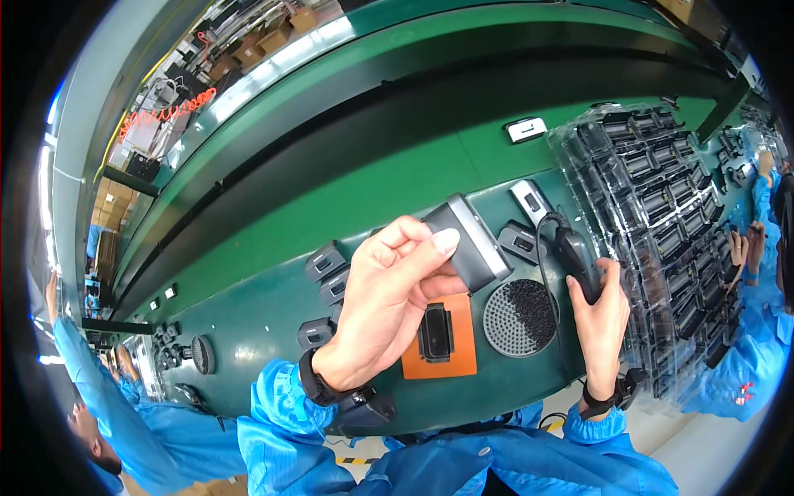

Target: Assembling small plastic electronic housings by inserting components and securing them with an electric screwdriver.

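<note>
My left hand is closed on a dark grey rectangular device housing with a silver edge strip. It is raised above the table and tilted, thumb on its face. At the right, my right hand is closed around the lower end of a black corded electric screwdriver; the tip is not visible. Below the housing lies an orange mat, with a black open casing part on it. Between the mat and my right hand sits a round grey dimpled plate, its right part covered with small black screws.
Several dark devices line the left of the green table. Another dark device and a silver-faced one lie beyond the plate. Stacked clear trays of black parts stand right. Co-workers in blue sleeves work at both sides.
</note>
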Demonstrator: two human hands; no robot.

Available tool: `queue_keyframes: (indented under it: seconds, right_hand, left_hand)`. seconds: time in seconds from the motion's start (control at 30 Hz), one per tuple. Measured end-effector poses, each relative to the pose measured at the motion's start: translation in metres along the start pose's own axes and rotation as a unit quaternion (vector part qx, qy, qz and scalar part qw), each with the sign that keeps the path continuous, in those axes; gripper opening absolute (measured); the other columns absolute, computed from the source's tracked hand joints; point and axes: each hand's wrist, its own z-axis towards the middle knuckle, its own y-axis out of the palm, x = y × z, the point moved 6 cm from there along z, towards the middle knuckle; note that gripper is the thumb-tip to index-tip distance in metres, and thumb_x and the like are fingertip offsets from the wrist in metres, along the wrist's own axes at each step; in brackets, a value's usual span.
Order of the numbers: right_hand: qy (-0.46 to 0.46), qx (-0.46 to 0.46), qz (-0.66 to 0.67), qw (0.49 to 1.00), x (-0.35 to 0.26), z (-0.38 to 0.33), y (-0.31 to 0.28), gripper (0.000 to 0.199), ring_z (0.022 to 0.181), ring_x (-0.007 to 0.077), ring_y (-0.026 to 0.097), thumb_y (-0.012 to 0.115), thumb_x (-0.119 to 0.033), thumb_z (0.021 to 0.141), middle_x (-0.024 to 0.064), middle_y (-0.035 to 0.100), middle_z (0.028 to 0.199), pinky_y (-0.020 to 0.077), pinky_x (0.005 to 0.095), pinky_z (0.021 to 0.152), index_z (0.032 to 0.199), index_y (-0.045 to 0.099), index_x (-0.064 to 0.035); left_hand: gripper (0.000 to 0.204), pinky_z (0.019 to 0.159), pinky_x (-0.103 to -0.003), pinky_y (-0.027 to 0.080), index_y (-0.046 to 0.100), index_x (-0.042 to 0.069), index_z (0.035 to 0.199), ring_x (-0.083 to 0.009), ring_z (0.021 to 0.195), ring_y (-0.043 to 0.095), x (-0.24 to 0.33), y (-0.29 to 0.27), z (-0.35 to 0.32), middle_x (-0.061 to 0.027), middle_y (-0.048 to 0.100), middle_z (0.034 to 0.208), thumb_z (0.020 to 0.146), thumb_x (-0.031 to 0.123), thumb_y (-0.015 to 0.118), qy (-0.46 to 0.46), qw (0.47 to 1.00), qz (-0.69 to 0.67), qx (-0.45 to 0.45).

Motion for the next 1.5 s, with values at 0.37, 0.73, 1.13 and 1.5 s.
queue_keyframes:
  seconds: [0.37, 0.73, 1.13, 1.5]
  right_hand:
    - [-0.010, 0.015, 0.100, 0.995, 0.016, -0.011, -0.006, 0.039, 0.073, 0.0359, 0.070, 0.076, -0.016, 0.091, 0.0233, 0.069, 0.085, 0.0526, 0.0437, 0.066, 0.121, 0.058, -0.0003]
    - [0.144, -0.189, 0.574, 0.784, 0.045, -0.033, 0.020, 0.026, 0.055, 0.0143, 0.058, 0.053, -0.021, 0.106, 0.0081, 0.059, 0.077, 0.0506, 0.0293, 0.050, 0.125, 0.046, -0.0032]
    - [0.130, -0.195, 0.622, 0.747, 0.053, -0.044, 0.016, 0.028, 0.056, 0.0120, 0.055, 0.050, -0.021, 0.109, 0.0059, 0.057, 0.079, 0.0470, 0.0274, 0.050, 0.131, 0.046, -0.0050]
    - [0.134, -0.195, 0.615, 0.752, 0.044, -0.034, 0.026, 0.025, 0.054, 0.0116, 0.054, 0.050, -0.027, 0.109, 0.0043, 0.056, 0.075, 0.0464, 0.0269, 0.047, 0.123, 0.050, -0.0053]
  left_hand:
    - [0.011, 0.061, -0.028, 0.055, 0.060, 0.000, 0.091, -0.0152, 0.068, 0.068, 0.075, -0.160, 0.110, -0.0051, 0.069, 0.082, 0.093, 0.005, 0.070, 0.173, 0.798, 0.524, 0.242]
    - [0.031, 0.072, -0.032, 0.053, 0.063, 0.001, 0.120, -0.0152, 0.081, 0.066, 0.063, -0.158, 0.199, -0.0077, 0.070, 0.092, 0.095, 0.019, 0.069, 0.213, 0.793, 0.533, 0.205]
    - [0.070, 0.094, -0.039, 0.055, 0.054, -0.005, 0.134, -0.0268, 0.101, 0.072, -0.087, 0.018, 0.302, -0.0179, 0.076, 0.098, 0.077, 0.020, 0.088, 0.088, 0.838, 0.536, 0.057]
    - [0.059, 0.069, -0.031, 0.054, 0.054, -0.012, 0.137, -0.0149, 0.077, 0.064, -0.030, 0.002, 0.280, -0.0066, 0.072, 0.090, 0.084, 0.007, 0.075, 0.133, 0.898, 0.418, -0.013]
